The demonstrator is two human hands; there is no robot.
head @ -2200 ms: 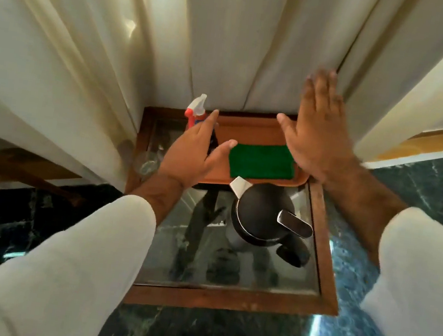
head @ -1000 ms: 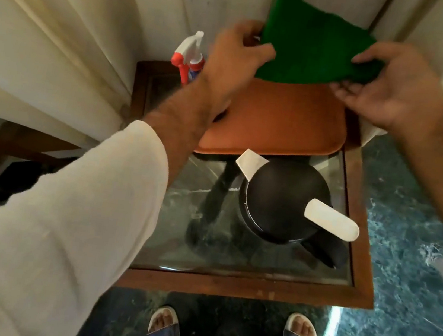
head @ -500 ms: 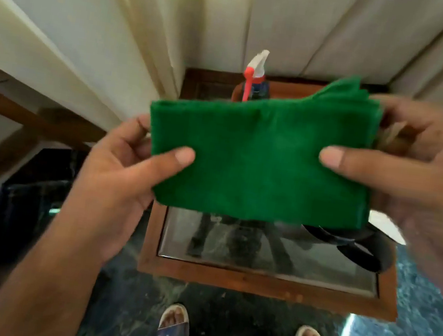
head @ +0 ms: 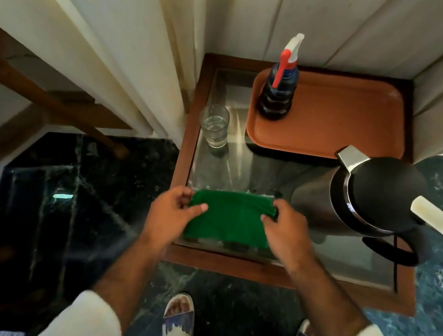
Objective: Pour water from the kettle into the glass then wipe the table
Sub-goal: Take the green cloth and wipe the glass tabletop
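- Big table (head: 189,146) with a wood rim and a glass top, right in front, pushed up against pale curtains (head: 236,13).
- Black kettle (head: 380,201) standing on the glass at the right, lid shut, put down and not held.
- Orange tray (head: 350,114) at the back, now bare where the cloth lay a moment ago.
- Green cloth (head: 230,217) brought down from up near the face to the near edge of the table; cannot tell if touching the glass yet.
- Left hand (head: 171,215) pinching the left end of the cloth, thumb on top.
- Right hand (head: 285,233) pinching the right end the same way.
- Spray bottle (head: 278,90) standing on the left corner of the tray, not touched.
- Glass (head: 214,125) near the left rim with water inside, so pouring looks done and wiping looks ready to start.
- No words or brand names clear enough to read anywhere.
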